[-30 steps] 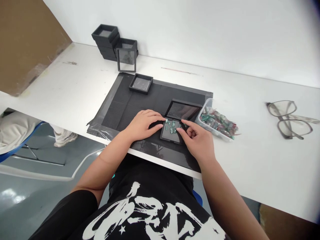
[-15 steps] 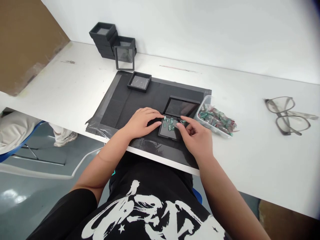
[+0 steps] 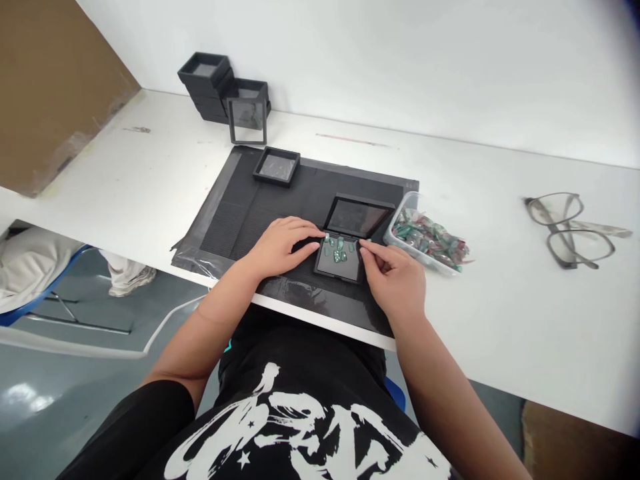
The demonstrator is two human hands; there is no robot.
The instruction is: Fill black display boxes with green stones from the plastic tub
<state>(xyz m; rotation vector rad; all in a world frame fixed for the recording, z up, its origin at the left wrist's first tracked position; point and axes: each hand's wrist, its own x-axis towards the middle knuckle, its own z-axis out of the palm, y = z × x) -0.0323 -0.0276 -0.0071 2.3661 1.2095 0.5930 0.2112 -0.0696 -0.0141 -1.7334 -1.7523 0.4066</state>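
Observation:
A small black hinged display case [image 3: 337, 268] lies open on a dark mat, its clear-windowed lid [image 3: 355, 217] tilted back. Several glossy green press-on nails [image 3: 337, 256] are spread over the film in its lower half. At the left edge of the case rests my left hand [image 3: 286, 247], fingers stretched out and thumb apart, the fingertips touching the rim. My right hand [image 3: 395, 273] is at the right edge, with thumb and index finger close together in a pinch. What they hold, if anything, is too small to make out.
A clear plastic tub [image 3: 425, 257] of wrapped green and red pieces stands right of the case. Another black frame [image 3: 277, 167] lies on the mat [image 3: 235, 213]. Several stacked frames [image 3: 205, 87] and an upright one [image 3: 247, 141] stand behind. Eyeglasses [image 3: 560, 230] lie far right.
My right thumb and index finger have drawn together and shifted to the rim of the case. More of the right-hand nails shows now. My left hand keeps its place on the case.

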